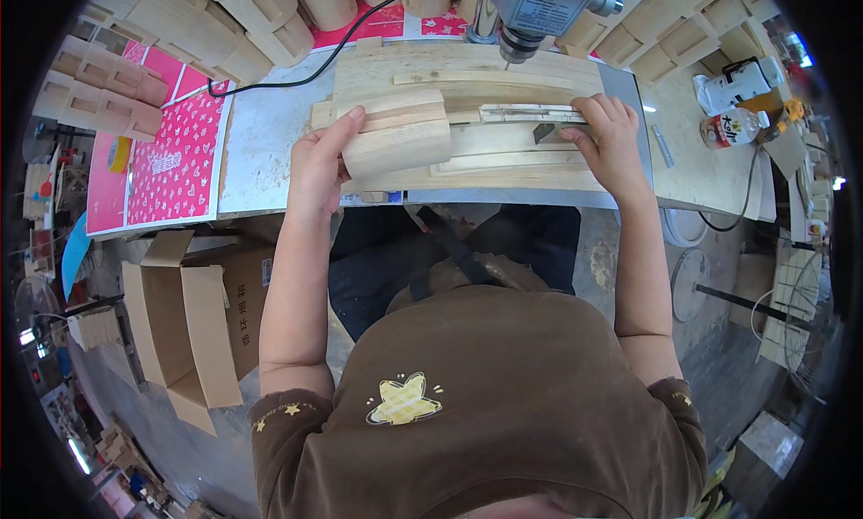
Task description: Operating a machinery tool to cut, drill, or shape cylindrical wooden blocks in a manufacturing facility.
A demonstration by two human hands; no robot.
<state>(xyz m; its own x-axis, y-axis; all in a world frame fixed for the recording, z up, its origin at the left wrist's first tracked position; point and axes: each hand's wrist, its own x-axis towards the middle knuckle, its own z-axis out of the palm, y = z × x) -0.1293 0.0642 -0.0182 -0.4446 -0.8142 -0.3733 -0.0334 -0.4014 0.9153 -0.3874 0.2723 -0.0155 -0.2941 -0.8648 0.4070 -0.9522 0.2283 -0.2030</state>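
Note:
My left hand [316, 164] is closed on the left end of a pale, rounded wooden cylinder [397, 149] with a lengthwise groove or seam on top. It is held above the wooden boards at the table's front edge. At the right, my right hand [615, 149] pinches the end of a narrow, whitish wooden strip [521, 114], fingers on top and thumb below. A small dark angular piece [545, 133] sits beside that thumb; whether I hold it too I cannot tell. The cylinder's right end is close to the strip.
Above the boards [395, 62] stands a bench drill [539, 11] with its chuck [519, 46] pointing down. Wooden cylinders [261, 25] are stacked behind, by a black cable [315, 70]. A knife [662, 146] and bottle [733, 129] lie right; an open carton [209, 326] sits lower left.

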